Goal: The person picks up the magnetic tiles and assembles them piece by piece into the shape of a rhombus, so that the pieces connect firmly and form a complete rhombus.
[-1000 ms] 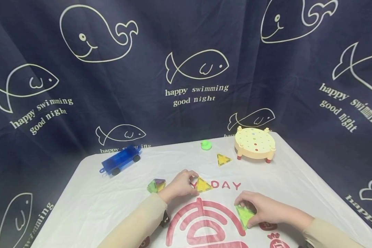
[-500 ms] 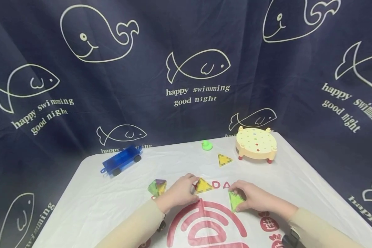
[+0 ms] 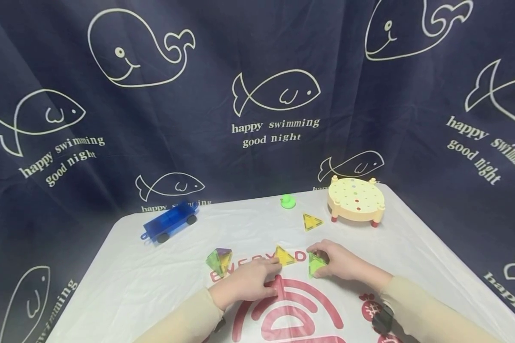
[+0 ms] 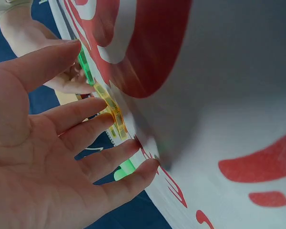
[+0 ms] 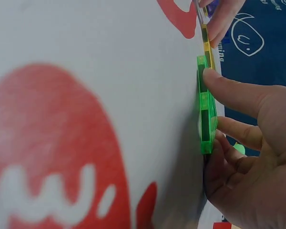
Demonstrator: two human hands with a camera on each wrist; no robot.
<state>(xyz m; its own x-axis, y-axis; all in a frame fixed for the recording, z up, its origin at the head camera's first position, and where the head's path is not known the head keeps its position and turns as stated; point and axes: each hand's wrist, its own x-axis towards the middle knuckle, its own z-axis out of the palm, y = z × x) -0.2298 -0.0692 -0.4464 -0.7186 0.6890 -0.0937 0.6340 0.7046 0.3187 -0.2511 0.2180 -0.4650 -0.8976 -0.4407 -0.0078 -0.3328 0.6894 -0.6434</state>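
Note:
A translucent yellow triangular magnetic tile [image 3: 284,256] lies flat on the table. My left hand [image 3: 245,282] reaches to its left edge, fingertips touching it. In the left wrist view that hand [image 4: 62,138] has its fingers spread and fairly straight beside the yellow tile [image 4: 113,110]. To the right, my right hand [image 3: 342,261] pinches a green triangular magnetic tile [image 3: 315,265] between thumb and fingers. The right wrist view shows the green tile [image 5: 205,105] edge-on, near the yellow tile's edge, the thumb pressed on it. Whether the two tiles touch I cannot tell.
Left of the hands sits a multicoloured pyramid of joined tiles [image 3: 218,261]. Behind are a blue wheeled car base [image 3: 170,222], a green toy duck [image 3: 288,201], another yellow triangle tile [image 3: 312,221] and a round cream pegged stand [image 3: 356,200]. A patterned dark curtain [image 3: 274,166] backs the table.
My right hand has carried the green tile leftward and away from me, close to the yellow tile. My left hand has loosened from the yellow tile and shifted nearer, its fingers straighter.

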